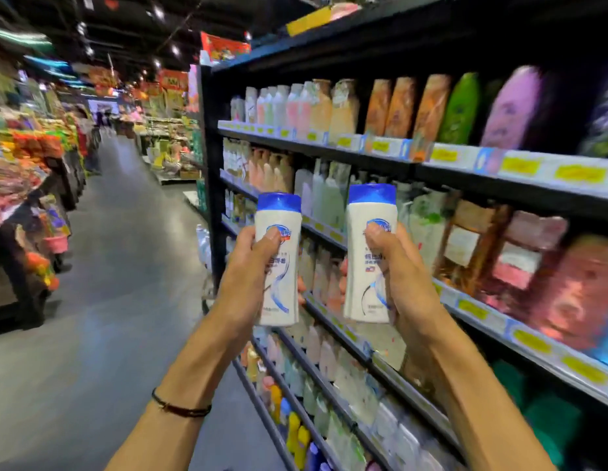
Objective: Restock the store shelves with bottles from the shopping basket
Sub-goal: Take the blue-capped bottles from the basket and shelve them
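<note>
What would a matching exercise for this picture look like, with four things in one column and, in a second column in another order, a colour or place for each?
Column one:
1. bottle caps
2. dark bracelet
3. right hand
4. price labels

Column two:
A. yellow
B. around the left wrist
C. blue
D. grips the white bottle nearer the shelves

Pairs: 1-C, 2-B, 3-D, 4-A.
</note>
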